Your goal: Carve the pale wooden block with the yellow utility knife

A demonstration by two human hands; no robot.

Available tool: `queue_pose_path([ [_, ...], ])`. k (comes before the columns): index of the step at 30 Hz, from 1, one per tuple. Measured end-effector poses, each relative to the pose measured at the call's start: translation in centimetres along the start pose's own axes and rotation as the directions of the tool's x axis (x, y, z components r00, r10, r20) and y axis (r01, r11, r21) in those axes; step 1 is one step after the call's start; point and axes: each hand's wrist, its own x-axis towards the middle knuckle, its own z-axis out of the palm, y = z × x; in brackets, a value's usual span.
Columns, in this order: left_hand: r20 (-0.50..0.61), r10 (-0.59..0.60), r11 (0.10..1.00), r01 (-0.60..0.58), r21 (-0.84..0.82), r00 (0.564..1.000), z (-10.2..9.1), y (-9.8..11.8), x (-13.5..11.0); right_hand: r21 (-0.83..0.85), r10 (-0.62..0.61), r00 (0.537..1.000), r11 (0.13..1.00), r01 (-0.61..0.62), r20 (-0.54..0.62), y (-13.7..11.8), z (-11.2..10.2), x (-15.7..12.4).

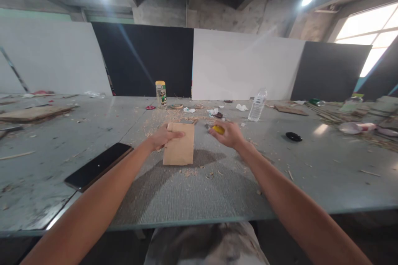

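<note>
1. Across the near part of the table (pixel 326 182), I have both hands in view, level with each other and separated by a gap.
2. Left grip: I see the left hand (pixel 161 138) closed on the left edge of a tan board (pixel 179 150). The thumb lies across the front face, pointing right; the other fingers are mostly hidden.
3. Board attitude: the broad face is turned toward my camera. I cannot tell whether the lower edge touches the table.
4. Right grip: to the right of the board and apart from it, the right hand (pixel 230 134) is curled around a yellow object (pixel 218 128), partly covered by the fingers and blurred.
5. Arm pose: both forearms extend forward and converge toward the grips.
6. Near side of the left grip: wood shavings (pixel 189 172) lie below the board. To its left, a dark phone (pixel 99 167) lies flat beside the forearm.
7. Beyond the right grip: a clear bottle (pixel 258 105) stands upright. Farther right lies a black oval item (pixel 294 136).
8. Beyond the left grip: a yellow-capped canister (pixel 161 96) stands upright.
</note>
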Motion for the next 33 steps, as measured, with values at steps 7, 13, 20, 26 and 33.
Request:
queue_pose_path([
  [7, -0.018, 0.046, 0.999, -0.046, 0.026, 0.999, 0.3, 0.4, -0.2, -0.066, -0.065, 0.984, 0.995, 0.077, 0.167, -2.8, 0.1, -0.1],
  [13, -0.018, 0.065, 0.997, -0.064, 0.05, 0.998, 0.6, 0.5, -0.3, -0.091, -0.1, 0.983, 0.989, 0.116, 0.157, -3.2, 0.3, -0.2],
  [20, 0.001, 0.081, 0.995, -0.081, 0.06, 0.997, 0.3, 0.3, -0.1, -0.152, -0.094, 0.984, 0.982, 0.117, 0.148, -2.9, 0.2, -0.1],
  [26, -0.022, 0.074, 0.996, -0.073, 0.05, 0.997, 0.1, -0.3, 0.6, -0.169, -0.13, 0.987, 0.975, 0.144, 0.09, -2.5, 0.6, -0.1],
  [33, 0.013, 0.044, 0.999, -0.044, 0.032, 0.999, -0.3, -0.2, 0.3, -0.132, 0.123, 0.976, 0.98, -0.148, -0.18, 1.8, -0.2, -0.3],
])
